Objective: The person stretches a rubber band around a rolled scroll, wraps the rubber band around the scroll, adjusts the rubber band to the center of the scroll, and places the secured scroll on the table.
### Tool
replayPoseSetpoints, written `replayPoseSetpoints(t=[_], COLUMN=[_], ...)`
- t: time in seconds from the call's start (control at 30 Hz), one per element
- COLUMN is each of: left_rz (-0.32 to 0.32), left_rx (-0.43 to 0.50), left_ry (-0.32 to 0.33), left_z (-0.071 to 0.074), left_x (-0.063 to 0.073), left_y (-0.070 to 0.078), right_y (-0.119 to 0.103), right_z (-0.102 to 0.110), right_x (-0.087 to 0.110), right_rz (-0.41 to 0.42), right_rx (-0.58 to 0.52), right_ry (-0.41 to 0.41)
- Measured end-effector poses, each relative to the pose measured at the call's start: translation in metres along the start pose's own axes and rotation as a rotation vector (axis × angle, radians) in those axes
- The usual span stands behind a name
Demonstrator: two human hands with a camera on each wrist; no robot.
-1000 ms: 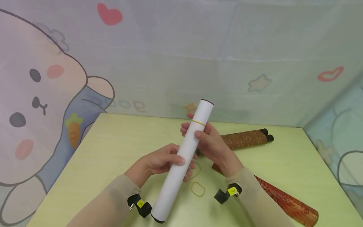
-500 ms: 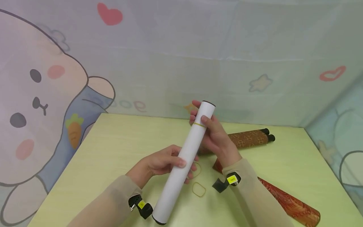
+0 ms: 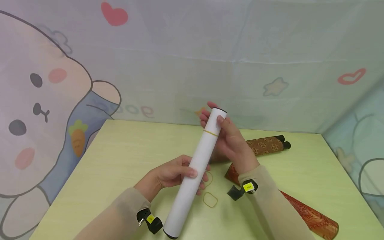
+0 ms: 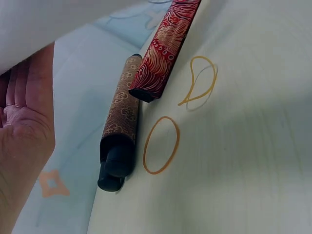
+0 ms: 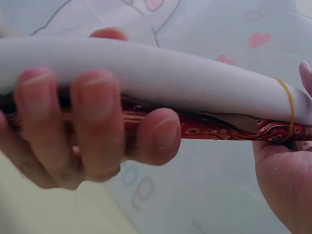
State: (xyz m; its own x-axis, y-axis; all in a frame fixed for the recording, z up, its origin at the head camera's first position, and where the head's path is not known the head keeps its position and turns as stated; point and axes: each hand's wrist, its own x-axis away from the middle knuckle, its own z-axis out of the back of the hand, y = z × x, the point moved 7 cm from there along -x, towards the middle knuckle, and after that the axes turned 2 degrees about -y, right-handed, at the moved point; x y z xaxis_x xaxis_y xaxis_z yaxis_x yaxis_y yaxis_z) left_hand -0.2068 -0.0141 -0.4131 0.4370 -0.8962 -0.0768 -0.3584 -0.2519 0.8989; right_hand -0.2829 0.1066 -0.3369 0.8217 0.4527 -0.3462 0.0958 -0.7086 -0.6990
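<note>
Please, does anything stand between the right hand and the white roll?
Nothing visible does: the right hand grips the white roll directly, its thumb lying past the yellow band, towards the roll's far end. The left hand holds it lower down.

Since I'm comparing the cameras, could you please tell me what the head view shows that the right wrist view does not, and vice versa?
Only the head view shows two loose rubber bands, the brown roll and the red roll lying on the table.

Only the right wrist view shows the red patterned strip along the white roll, on a side hidden from the head camera.

Both show the white roll, the yellow band around it, and the left hand and right hand holding it.
</note>
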Motion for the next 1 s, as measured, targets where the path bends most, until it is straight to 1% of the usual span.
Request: replayPoseSetpoints(t=[0.07,0.13,0.17,0.37,0.57,0.67,0.83,0.9,1.0], left_rz=[-0.007,-0.013,-0.019,-0.042,-0.029,-0.022,-0.022,-0.029,-0.04], left_rx=[0.0,-0.002,-0.005,-0.013,-0.001,0.005,0.004,0.001,-0.007], left_ry=[-0.003,-0.004,-0.002,0.012,0.025,0.025,0.024,0.026,0.031], left_z=[-0.002,-0.002,-0.002,-0.001,-0.001,-0.001,-0.003,-0.003,-0.003], left_x=[0.0,0.0,0.0,0.0,0.005,0.006,0.005,0.005,0.006], left_y=[-0.001,0.0,0.001,0.003,-0.001,-0.003,-0.004,-0.003,-0.002], right_y=[0.0,0.005,0.008,0.021,0.025,0.017,0.007,0.008,0.014], right_z=[-0.001,-0.002,-0.003,-0.006,-0.005,-0.004,-0.003,-0.004,-0.005], right_x=[-0.001,0.001,0.003,0.013,0.018,0.014,0.005,0.005,0.006], right_rz=[0.007,-0.008,-0.017,-0.058,-0.129,-0.103,-0.033,-0.035,-0.053], right_rx=[-0.053,-0.062,-0.049,0.105,0.218,0.196,0.081,0.07,0.094], right_ry=[0.016,0.014,0.009,-0.013,-0.061,-0.043,0.028,0.037,0.025])
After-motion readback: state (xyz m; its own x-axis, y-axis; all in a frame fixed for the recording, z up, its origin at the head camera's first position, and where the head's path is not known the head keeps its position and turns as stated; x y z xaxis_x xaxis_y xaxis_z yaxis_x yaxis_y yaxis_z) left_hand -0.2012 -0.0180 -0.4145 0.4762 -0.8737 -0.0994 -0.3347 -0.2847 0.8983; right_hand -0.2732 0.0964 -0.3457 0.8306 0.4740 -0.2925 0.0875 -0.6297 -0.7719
